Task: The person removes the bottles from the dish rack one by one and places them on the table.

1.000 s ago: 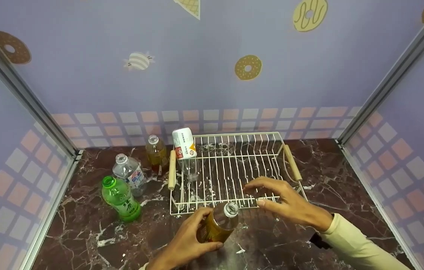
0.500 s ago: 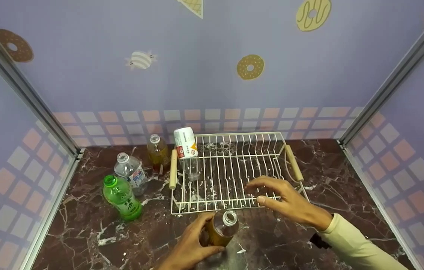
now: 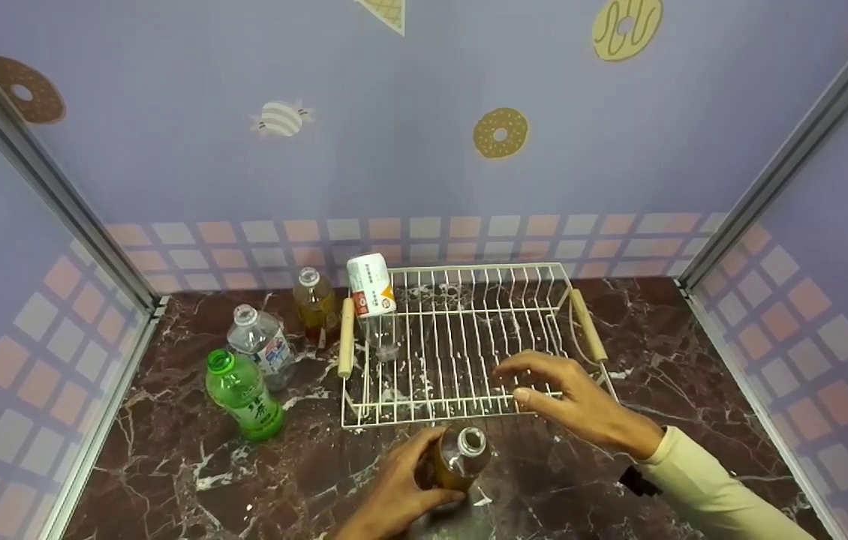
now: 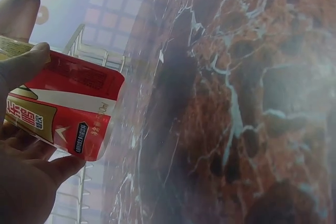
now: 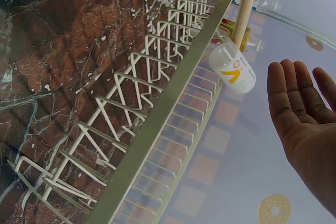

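My left hand (image 3: 398, 487) grips a plastic bottle (image 3: 464, 454), uncapped and nearly upright, in front of the rack. Its red and gold label (image 4: 79, 106) shows in the left wrist view, fingers and thumb on either side. My right hand (image 3: 574, 397) hovers over the front right of a white wire dish rack (image 3: 461, 414), fingers loosely bent and holding nothing. In the right wrist view, that hand (image 5: 310, 114) has its fingers spread from an empty palm. A clear bottle with a white label (image 3: 371, 285) stands neck-down in the rack's back left corner.
Left of the rack stand a green bottle (image 3: 244, 397), a clear bottle (image 3: 263, 345) and an amber-tinted bottle (image 3: 315, 304). Wooden handles (image 3: 346, 337) flank the rack. Purple patterned walls (image 3: 424, 165) enclose the dark marbled counter (image 3: 319, 480) at the back and sides.
My left hand has shifted slightly to the right with the bottle, which has become more upright over the second. The right hand has stayed nearly still.
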A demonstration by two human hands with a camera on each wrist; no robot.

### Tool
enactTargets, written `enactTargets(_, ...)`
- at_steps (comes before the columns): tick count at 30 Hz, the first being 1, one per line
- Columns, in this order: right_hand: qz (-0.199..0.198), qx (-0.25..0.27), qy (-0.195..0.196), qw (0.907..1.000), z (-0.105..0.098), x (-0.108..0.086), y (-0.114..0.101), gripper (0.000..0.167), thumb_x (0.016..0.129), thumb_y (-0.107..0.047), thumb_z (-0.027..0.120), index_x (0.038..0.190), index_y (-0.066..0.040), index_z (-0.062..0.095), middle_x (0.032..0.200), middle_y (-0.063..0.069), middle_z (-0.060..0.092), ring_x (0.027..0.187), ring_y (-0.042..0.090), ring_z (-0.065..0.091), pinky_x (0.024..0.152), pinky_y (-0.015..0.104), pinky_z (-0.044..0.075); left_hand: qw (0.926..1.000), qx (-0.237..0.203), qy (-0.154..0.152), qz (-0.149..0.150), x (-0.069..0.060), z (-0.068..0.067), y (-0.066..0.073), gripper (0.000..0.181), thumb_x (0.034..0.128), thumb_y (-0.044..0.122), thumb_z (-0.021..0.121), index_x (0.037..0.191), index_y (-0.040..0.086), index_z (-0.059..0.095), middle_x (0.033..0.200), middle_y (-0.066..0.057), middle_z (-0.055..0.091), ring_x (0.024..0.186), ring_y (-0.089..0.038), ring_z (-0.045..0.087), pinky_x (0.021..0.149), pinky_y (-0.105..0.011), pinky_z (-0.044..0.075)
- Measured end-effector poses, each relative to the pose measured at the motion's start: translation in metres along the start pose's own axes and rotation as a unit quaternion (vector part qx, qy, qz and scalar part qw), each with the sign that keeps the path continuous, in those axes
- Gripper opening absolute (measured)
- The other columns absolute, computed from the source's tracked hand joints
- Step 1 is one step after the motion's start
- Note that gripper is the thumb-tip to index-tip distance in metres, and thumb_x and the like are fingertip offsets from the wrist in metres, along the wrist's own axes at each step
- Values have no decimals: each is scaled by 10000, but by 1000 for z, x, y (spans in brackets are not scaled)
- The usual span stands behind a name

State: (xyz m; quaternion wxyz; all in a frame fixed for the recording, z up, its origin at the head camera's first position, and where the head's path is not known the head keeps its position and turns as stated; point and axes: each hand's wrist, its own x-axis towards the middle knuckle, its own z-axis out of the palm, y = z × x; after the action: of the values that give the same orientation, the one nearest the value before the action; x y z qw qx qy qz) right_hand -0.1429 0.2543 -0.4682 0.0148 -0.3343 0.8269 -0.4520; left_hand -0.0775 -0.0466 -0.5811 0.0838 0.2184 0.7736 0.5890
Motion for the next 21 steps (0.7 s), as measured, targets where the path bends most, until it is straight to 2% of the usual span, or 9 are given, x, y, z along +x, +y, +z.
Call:
enactTargets(5, 119, 10, 37, 9999, 0, -2, 4, 340, 1087, -146, 628, 1417, -102, 694, 1404, 80, 730, 1322, 261, 663, 1131, 746, 482, 9996, -289, -7, -39, 5, 8, -2, 811, 839, 86, 929, 1551, 123, 543, 1495, -127, 637, 1357, -402, 601, 1180, -688, 477)
enactTargets(9, 204, 44, 67, 9998, 0, -3, 6, 334, 1092, -156, 631, 1418, -148, 702, 1407, -10, 728, 1322, 245, 660, 1130, 720, 497, 9991, -418, -63, 40, 10, 13, -4, 810, 845, 55, 920, 1552, 81, 527, 1509, -131, 630, 1375, -388, 604, 1202, -657, 472)
enactTargets(12, 229, 23, 78, 9997, 0, -4, 9, 331, 1096, -161, 631, 1418, -171, 704, 1400, -19, 729, 1311, 240, 667, 1131, 698, 507, 9989, -467, -93, 49, 14, 16, -6, 807, 846, 46, 920, 1551, 103, 530, 1506, -111, 634, 1383, -357, 608, 1214, -643, 466)
enactTargets(16, 275, -7, 78, 9996, 0, -4, 11, 324, 1100, -175, 628, 1413, -145, 705, 1393, 1, 733, 1295, 242, 676, 1130, 687, 511, 9984, -544, -140, -11, 18, 19, -9, 789, 844, 20, 910, 1529, 157, 543, 1476, -98, 653, 1368, -324, 616, 1215, -647, 463)
enactTargets(21, 305, 50, 112, 9995, 0, -4, 13, 324, 1101, -169, 626, 1404, -82, 701, 1374, 26, 740, 1251, 256, 703, 1110, 677, 538, 9982, -577, -163, -16, 21, 23, -12, 777, 838, 10, 904, 1514, 157, 548, 1476, -149, 639, 1384, -382, 586, 1213, -706, 432)
